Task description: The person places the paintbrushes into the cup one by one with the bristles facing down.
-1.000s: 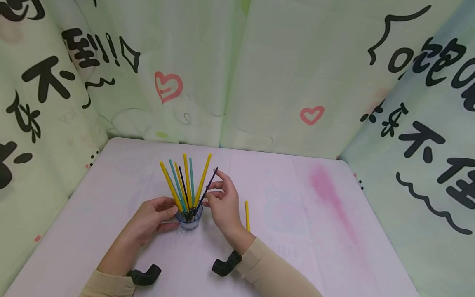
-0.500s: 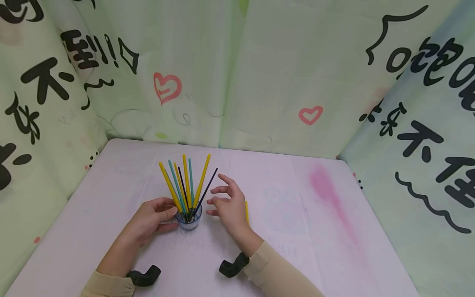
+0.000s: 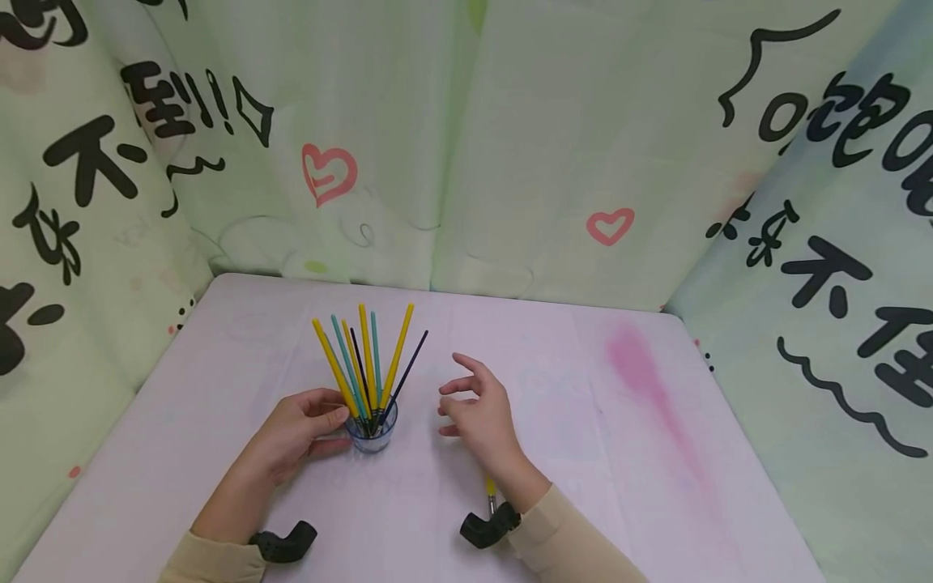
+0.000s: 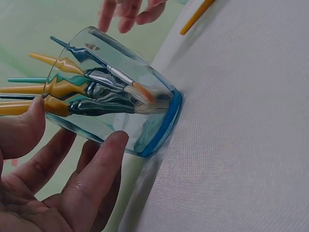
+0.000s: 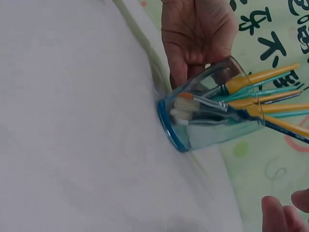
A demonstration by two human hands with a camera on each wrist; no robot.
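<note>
My left hand [image 3: 309, 421] holds a clear glass cup [image 3: 370, 442] from its left side, thumb near the rim and fingers along the wall. Several paintbrushes stand in the cup, bristles down, with yellow, teal and dark handles. One dark paintbrush [image 3: 411, 362] leans right over the rim. The cup's blue base [image 4: 170, 116] and the bristles [image 4: 149, 96] show through the glass in the left wrist view. Right of the cup, my right hand [image 3: 481, 413] hovers with loosely bent fingers and holds nothing. A yellow paintbrush [image 3: 491, 486] lies on the table, partly hidden under the right wrist.
A pale pinkish-white cloth covers the table [image 3: 583, 486], with a pink smear [image 3: 641, 364] at the right. Curtains [image 3: 510, 162] with dark lettering and red hearts enclose the back and sides. Black mounts [image 3: 284, 541] sit on both wrists.
My right hand has let go of the dark paintbrush, which now leans in the cup, and has drawn away to the right and toward me. The left hand and the cup stay put.
</note>
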